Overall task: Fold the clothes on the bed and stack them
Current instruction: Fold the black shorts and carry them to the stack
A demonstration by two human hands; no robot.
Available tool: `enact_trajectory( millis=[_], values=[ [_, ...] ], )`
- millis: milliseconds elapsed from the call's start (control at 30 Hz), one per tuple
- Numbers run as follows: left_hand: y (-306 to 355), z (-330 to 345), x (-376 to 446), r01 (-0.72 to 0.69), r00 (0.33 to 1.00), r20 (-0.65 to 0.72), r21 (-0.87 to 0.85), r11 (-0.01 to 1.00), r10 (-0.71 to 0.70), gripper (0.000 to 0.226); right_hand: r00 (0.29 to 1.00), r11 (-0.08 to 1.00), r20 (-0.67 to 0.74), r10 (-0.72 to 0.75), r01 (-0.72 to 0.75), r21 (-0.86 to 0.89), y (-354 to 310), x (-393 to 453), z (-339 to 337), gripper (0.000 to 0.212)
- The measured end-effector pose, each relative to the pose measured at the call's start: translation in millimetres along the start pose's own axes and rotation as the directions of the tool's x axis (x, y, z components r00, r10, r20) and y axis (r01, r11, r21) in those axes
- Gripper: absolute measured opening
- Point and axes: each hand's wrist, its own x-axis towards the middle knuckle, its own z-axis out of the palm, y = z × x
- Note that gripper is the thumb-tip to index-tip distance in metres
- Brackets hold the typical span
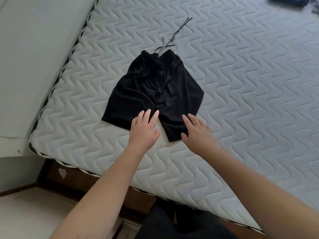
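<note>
Black shorts [155, 87] lie spread flat on the quilted white mattress [241, 83], waistband at the far end and leg hems toward me. A thin drawstring [174, 37] trails away from the waistband. My left hand [144, 130] lies flat with straight fingers over the hem of the left leg. My right hand [196, 131] is spread with straight fingers at the hem of the right leg, at the cloth's edge. Neither hand grips the fabric.
Dark clothing [288, 1] lies at the far right corner of the mattress. The mattress edge [57, 87] runs along the left beside a pale wall. A dark wooden bed frame [82, 180] and the floor lie below the near edge.
</note>
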Motion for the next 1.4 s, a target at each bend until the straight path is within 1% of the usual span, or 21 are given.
enact_trajectory(
  millis=[67,133,233,333,400,533,600,667,700,733,800,833,867,900,933,1000,1100,1133,1200,1300,1400],
  values=[
    [-8,17,17,-0.015,1.0,0.02,0.026,1.0,0.014,0.065,0.998,0.998,0.049,0.033,-0.036,0.06,3,27,18,0.069],
    [-14,36,34,-0.025,0.999,0.049,0.041,0.999,0.023,0.064,0.996,0.997,0.082,0.039,-0.044,0.058,6,53,37,0.07],
    [-21,66,58,-0.013,0.995,0.098,0.036,0.999,0.01,0.067,0.992,0.999,0.126,0.011,-0.015,0.03,4,88,62,0.072],
    [-25,97,85,0.006,0.991,0.136,0.03,1.0,-0.01,0.069,0.995,1.0,0.095,0.016,-0.016,0.001,3,122,88,0.074],
    [-28,121,102,0.049,0.985,0.164,0.024,0.998,-0.053,0.072,0.996,0.999,0.085,0.035,-0.035,-0.002,8,144,106,0.078],
    [-40,156,139,0.103,0.965,0.241,0.029,0.994,-0.107,0.08,0.996,0.996,0.025,0.086,-0.086,-0.021,31,195,132,0.091],
    [-43,167,154,0.132,0.953,0.276,0.0,0.991,-0.127,0.08,0.991,0.993,0.07,0.116,-0.115,-0.013,40,215,141,0.098],
    [-43,175,166,0.163,0.962,0.224,-0.027,0.986,-0.153,0.074,0.983,0.992,0.129,0.13,-0.128,-0.022,47,228,148,0.101],
    [-41,178,172,0.175,0.968,0.19,-0.041,0.984,-0.165,0.07,0.986,0.992,0.113,0.118,-0.113,-0.052,49,232,151,0.098],
    [-40,180,179,0.193,0.969,0.168,-0.063,0.979,-0.18,0.066,0.994,0.992,0.058,0.096,-0.09,-0.09,51,234,155,0.087],
    [-38,180,191,0.239,0.961,0.174,-0.132,0.962,-0.215,0.056,0.996,0.994,-0.083,0.034,-0.043,-0.102,54,237,160,0.042],
    [-38,177,195,0.264,0.953,0.197,-0.169,0.95,-0.23,0.051,0.993,0.996,-0.115,0.012,-0.023,-0.088,55,238,161,0.021],
    [-37,173,198,0.281,0.946,0.227,-0.205,0.938,-0.234,0.048,0.993,0.997,-0.117,0.002,-0.011,-0.075,55,239,161,0.01],
    [-35,169,199,0.289,0.94,0.257,-0.242,0.926,-0.226,0.047,0.995,0.998,-0.102,0.003,-0.01,-0.069,55,239,159,0.011],
    [-30,164,196,0.287,0.936,0.284,-0.273,0.918,-0.208,0.047,0.997,0.998,-0.073,0.005,-0.01,-0.062,56,237,157,0.016],
    [-15,160,184,0.249,0.937,0.314,-0.302,0.92,-0.15,0.041,1.0,1.0,-0.028,0.01,-0.011,-0.03,61,229,155,0.023],
    [20,164,155,0.167,0.937,0.345,-0.318,0.933,-0.05,0.015,0.998,0.998,0.029,0.064,-0.065,0.013,76,204,152,0.023],
    [33,167,144,0.155,0.932,0.361,-0.326,0.932,-0.029,0.009,0.995,0.995,0.047,0.088,-0.09,0.034,82,192,152,0.021],
    [58,177,118,0.148,0.916,0.4,-0.353,0.924,0.006,0.006,0.986,0.987,0.099,0.132,-0.14,0.076,95,165,155,0.019],
    [94,191,80,0.096,0.896,0.435,-0.387,0.917,0.089,0.001,0.964,0.986,0.223,0.142,-0.157,0.049,115,117,164,0.019],
    [122,201,43,0.045,0.832,0.523,-0.398,0.916,0.186,0.007,0.905,0.989,0.402,0.139,-0.15,-0.005,132,69,175,0.02]
  ],
)
